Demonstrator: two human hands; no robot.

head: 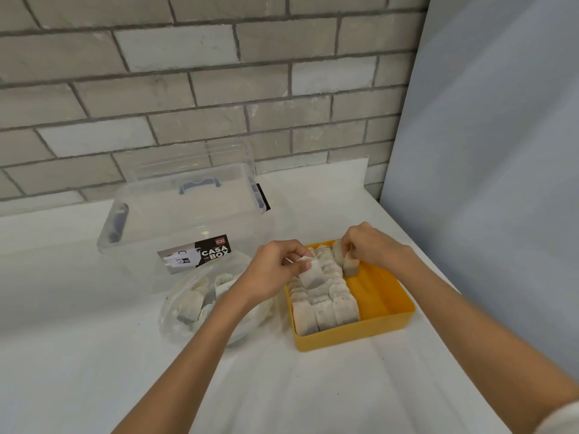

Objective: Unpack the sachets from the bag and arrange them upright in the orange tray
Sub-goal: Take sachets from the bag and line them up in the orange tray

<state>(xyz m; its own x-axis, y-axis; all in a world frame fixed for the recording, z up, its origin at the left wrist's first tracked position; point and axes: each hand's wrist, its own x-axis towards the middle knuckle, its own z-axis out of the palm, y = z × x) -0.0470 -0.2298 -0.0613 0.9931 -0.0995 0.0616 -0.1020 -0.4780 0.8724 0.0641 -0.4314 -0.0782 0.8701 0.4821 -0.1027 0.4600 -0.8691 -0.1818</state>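
Note:
The orange tray (385, 305) sits on the white counter at centre right. Its left half is packed with rows of pale sachets (326, 303) standing upright; its right half shows bare orange floor. My left hand (275, 270) pinches one sachet (311, 274) by its top, hanging above the tray's left rows. My right hand (369, 245) pinches another sachet (351, 265) at the tray's far end, beside the filled rows. A clear plastic bag (194, 305) with several sachets inside lies left of the tray, partly under my left forearm.
A large clear storage box (185, 220) with a "CASA BOX" label stands behind the bag. A brick wall runs along the back and a grey panel (488, 151) stands at the right. The counter's right edge runs diagonally just right of the tray.

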